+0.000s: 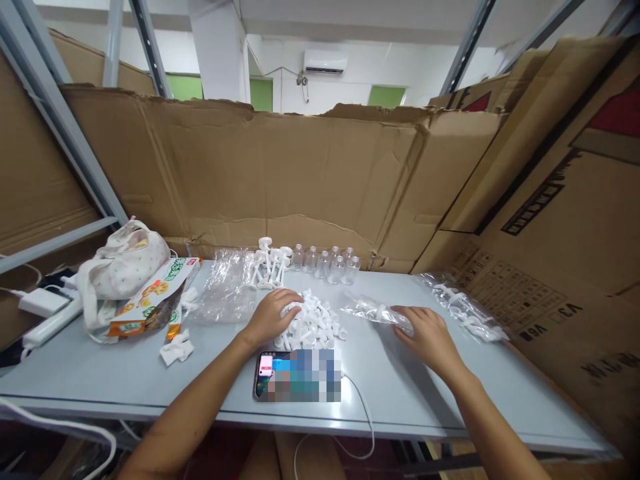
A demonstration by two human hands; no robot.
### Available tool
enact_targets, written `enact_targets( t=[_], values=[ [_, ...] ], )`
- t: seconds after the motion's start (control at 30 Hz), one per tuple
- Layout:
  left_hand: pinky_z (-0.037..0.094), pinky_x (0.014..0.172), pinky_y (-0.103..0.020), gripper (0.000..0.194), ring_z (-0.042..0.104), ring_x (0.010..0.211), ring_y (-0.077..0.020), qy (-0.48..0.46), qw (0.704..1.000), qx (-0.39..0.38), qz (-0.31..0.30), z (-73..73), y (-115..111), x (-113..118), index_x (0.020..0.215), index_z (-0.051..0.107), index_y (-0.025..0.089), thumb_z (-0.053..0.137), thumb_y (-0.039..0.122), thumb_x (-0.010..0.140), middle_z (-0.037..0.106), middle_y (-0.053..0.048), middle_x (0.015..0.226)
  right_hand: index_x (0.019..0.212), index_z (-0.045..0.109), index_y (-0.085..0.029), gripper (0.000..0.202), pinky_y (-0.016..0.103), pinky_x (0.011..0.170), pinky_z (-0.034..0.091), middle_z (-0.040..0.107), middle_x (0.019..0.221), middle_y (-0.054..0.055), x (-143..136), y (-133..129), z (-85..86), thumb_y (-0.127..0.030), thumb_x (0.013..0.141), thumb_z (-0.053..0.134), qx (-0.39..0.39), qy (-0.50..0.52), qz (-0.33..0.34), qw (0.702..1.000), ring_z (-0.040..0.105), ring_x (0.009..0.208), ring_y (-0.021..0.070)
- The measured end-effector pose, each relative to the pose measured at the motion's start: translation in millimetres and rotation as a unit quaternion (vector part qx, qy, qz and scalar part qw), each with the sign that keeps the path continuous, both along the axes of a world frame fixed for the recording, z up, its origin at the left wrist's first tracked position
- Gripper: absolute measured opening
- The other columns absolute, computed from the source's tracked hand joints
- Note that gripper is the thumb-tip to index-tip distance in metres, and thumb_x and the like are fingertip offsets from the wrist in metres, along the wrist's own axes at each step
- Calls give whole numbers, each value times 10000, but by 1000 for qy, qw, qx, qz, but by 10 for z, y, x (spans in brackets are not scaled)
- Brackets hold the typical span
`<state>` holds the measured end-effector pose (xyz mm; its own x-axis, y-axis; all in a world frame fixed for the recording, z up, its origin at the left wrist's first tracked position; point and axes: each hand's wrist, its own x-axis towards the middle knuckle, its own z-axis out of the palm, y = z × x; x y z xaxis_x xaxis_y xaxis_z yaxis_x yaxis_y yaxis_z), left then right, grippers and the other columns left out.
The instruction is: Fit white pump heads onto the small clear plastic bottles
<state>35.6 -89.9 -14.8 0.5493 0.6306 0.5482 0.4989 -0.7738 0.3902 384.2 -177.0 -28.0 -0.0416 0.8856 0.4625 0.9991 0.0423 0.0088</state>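
A heap of small white plastic parts (315,323) lies mid-table. My left hand (273,315) rests at the heap's left edge, its fingers bent over the nearest parts; whether it holds one is hidden. To the right of the heap, my right hand (425,333) is closed on a clear plastic bag (367,309) with something white inside. Clear small bottles (336,269) stand at the back, beside a cluster of white long-stemmed pieces (271,263). A phone (300,376), its screen lit and partly blurred, lies in front of the heap.
Left of the heap are a crumpled clear bag (227,287), a snack packet (157,297), tissues (177,348) and a white cloth bag (123,260). Another bag with white pieces (467,310) lies right. Cardboard (300,173) walls the back. A cable (367,413) crosses the front edge.
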Motion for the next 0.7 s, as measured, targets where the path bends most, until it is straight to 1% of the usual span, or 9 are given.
enact_targets(
  t=[0.1, 0.17, 0.3, 0.4, 0.5, 0.57, 0.63, 0.7],
  values=[
    [401, 981, -385, 339, 508, 1165, -210, 49, 997, 40, -50, 69, -108, 73, 1206, 556, 263, 518, 314, 873, 571, -66, 1267, 1082, 598, -204, 287, 402, 851, 415, 664, 1009, 86, -210, -7, 72, -288, 819, 518, 26, 22, 78, 996, 557, 964, 265],
    [388, 991, -423, 350, 483, 1200, -226, 83, 991, 84, -62, 102, -168, 108, 1232, 544, 293, 503, 309, 884, 538, -62, 1317, 1112, 580, -209, 296, 412, 878, 421, 654, 1037, 88, -345, -10, 117, -287, 834, 515, 41, 38, 123, 991, 545, 1010, 263],
    [425, 943, -419, 250, 550, 1111, -208, 80, 982, 161, -58, 154, -256, 107, 1073, 642, 308, 470, 258, 899, 649, -39, 1165, 1197, 527, -225, 354, 473, 956, 402, 632, 1090, 92, -569, 19, 160, -296, 851, 500, 64, 47, 177, 981, 514, 1107, 275],
    [446, 904, -382, 211, 592, 1033, -185, 54, 978, 194, -63, 184, -296, 58, 994, 662, 292, 481, 256, 892, 698, -28, 1047, 1287, 455, -202, 421, 504, 1006, 377, 606, 1104, 108, -680, 83, 138, -242, 868, 458, 80, 21, 194, 977, 532, 1086, 262],
    [451, 842, -348, 171, 621, 938, -166, 3, 974, 217, -61, 197, -312, 21, 917, 662, 277, 508, 216, 876, 721, -3, 933, 1364, 363, -189, 488, 510, 999, 391, 579, 1103, 126, -735, 162, 107, -166, 880, 417, 97, -17, 196, 976, 554, 1039, 254],
    [446, 817, -340, 117, 623, 889, -160, -49, 974, 211, -62, 200, -313, 19, 863, 650, 264, 552, 202, 851, 720, 10, 863, 1390, 318, -195, 514, 516, 985, 401, 564, 1105, 133, -745, 210, 101, -134, 887, 399, 115, -40, 195, 973, 554, 1032, 258],
    [448, 796, -339, 62, 617, 834, -159, -114, 977, 168, -59, 206, -315, 31, 771, 624, 239, 597, 224, 825, 699, 4, 780, 1406, 284, -193, 527, 510, 974, 411, 554, 1114, 139, -741, 253, 110, -121, 895, 389, 139, -53, 197, 969, 546, 1046, 261],
    [461, 765, -338, 159, 603, 778, -161, -186, 977, 93, -49, 218, -318, 47, 672, 565, 212, 636, 279, 798, 653, -12, 716, 1415, 265, -197, 533, 498, 964, 420, 554, 1119, 140, -733, 289, 128, -127, 902, 393, 163, -56, 199, 965, 539, 1062, 261]
  ],
)
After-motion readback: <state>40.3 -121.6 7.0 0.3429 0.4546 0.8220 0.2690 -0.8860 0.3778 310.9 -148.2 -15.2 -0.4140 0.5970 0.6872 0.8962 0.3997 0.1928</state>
